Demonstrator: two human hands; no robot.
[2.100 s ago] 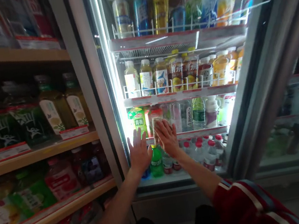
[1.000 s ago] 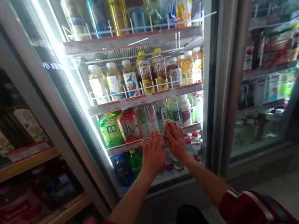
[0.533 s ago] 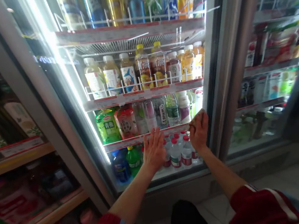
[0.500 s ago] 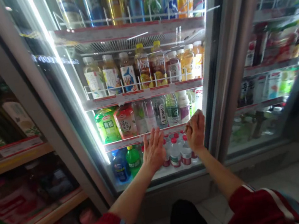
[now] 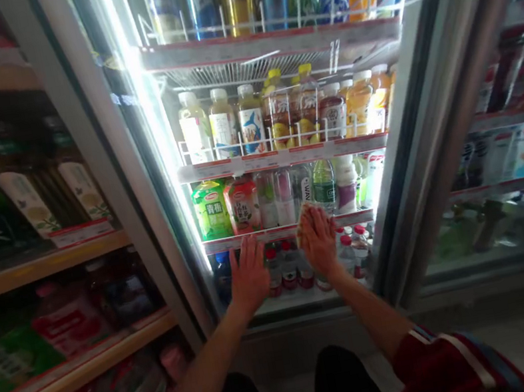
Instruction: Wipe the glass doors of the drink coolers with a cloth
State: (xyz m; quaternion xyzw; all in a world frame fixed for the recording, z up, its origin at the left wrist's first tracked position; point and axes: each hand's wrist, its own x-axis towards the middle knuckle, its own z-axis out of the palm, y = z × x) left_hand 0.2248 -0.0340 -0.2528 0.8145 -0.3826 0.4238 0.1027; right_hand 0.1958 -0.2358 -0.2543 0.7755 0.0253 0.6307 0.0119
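Note:
I face the lit glass door (image 5: 416,148) of a drinks fridge. My left hand (image 5: 249,272) lies flat and open on the glass, low down, over the bottom shelf's bottles. Just right of it, my right hand (image 5: 319,240) presses a pale cloth (image 5: 299,219) against the glass; the cloth shows only at the fingertips. Behind the glass above my hands stand a green bottle (image 5: 210,210) and a red-labelled bottle (image 5: 242,206), and small red-capped bottles (image 5: 355,242) sit beside my right hand.
Wooden shelves (image 5: 51,263) with bottles and packets stand close on the left. A second glass fridge door (image 5: 508,152) is to the right. More shelves of bottles and cans fill the fridge above. My knees are near the fridge base.
My right hand with the cloth slid along the glass to the door's right edge, then back left beside my left hand. My left hand stayed flat on the glass. The view shifted.

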